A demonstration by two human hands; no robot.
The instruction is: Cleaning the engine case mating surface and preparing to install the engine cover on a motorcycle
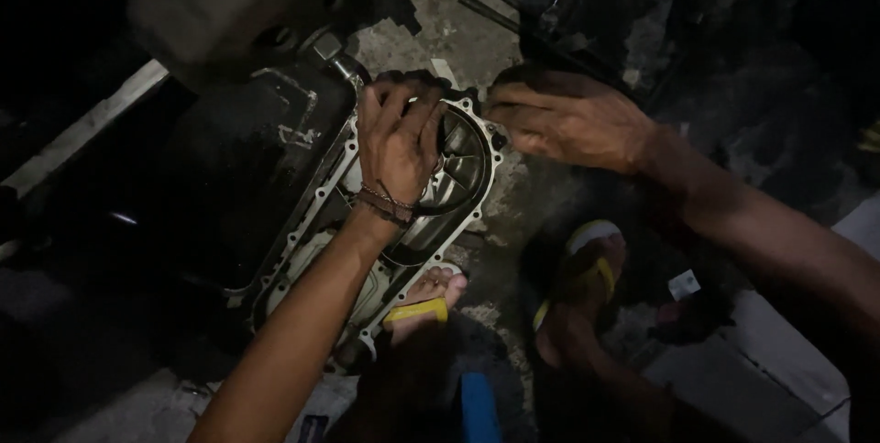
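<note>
A grey metal engine cover (323, 193) lies open side up on the concrete floor, with bolt holes along its rim. My left hand (399, 136), a beaded band on its wrist, reaches over the cover's upper end with fingers curled down onto the rim and the round recess there. My right hand (561, 117) lies just right of the cover. Its bent fingertips touch the cover's top right corner. The dim light hides what, if anything, sits under either palm.
A large dark engine block (229, 131) lies left of the cover. Two feet in yellow-strapped sandals (417, 310) (587, 269) stand below it. Dark rods (513, 16) rest on the floor at the top. A pale slab (733, 370) is at the lower right.
</note>
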